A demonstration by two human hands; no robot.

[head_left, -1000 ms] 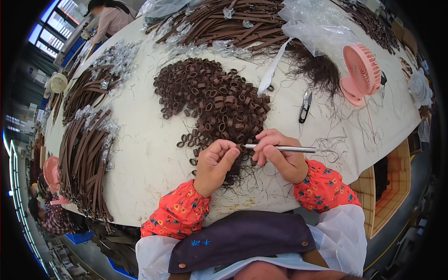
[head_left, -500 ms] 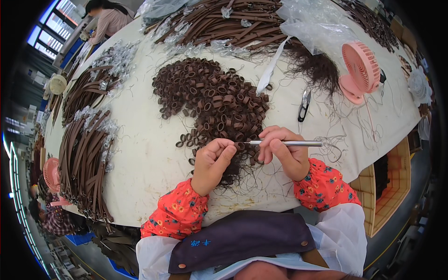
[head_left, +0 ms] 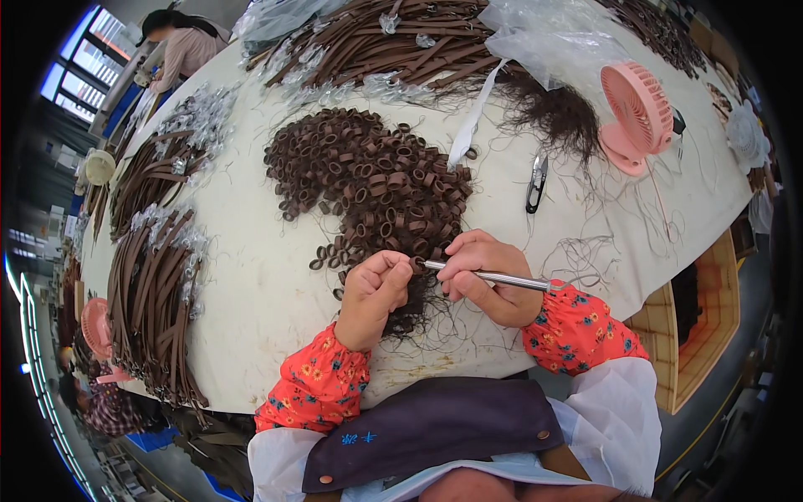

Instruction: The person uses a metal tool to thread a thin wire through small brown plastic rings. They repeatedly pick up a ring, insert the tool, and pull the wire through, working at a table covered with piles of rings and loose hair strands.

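Observation:
Between the thumb and fingertips of my left hand (head_left: 370, 297) is a small brown strap loop (head_left: 417, 263), partly hidden by the fingers. My right hand (head_left: 495, 272) is closed round a slim silver pen-shaped metal tool (head_left: 525, 282), its thin end pointing left at the loop. Whether the tip touches the loop is too small to tell. Just beyond both hands lies a large heap of brown strap loops (head_left: 376, 180). Dark loose threads (head_left: 406, 322) are tangled beneath my hands.
Black-handled thread snips (head_left: 537, 184) and a pink fan (head_left: 637, 117) are at the right. Brown straps (head_left: 155, 293) in bundles line the left, with more straps (head_left: 401, 42) and clear plastic (head_left: 552, 42) at the back. A wooden bin (head_left: 707, 309) stands beside the table; another person (head_left: 180, 50) sits far left.
My right hand has moved slightly left, and the tool has tilted so its back end points lower right. My left hand still pinches the loop. The view has shifted slightly.

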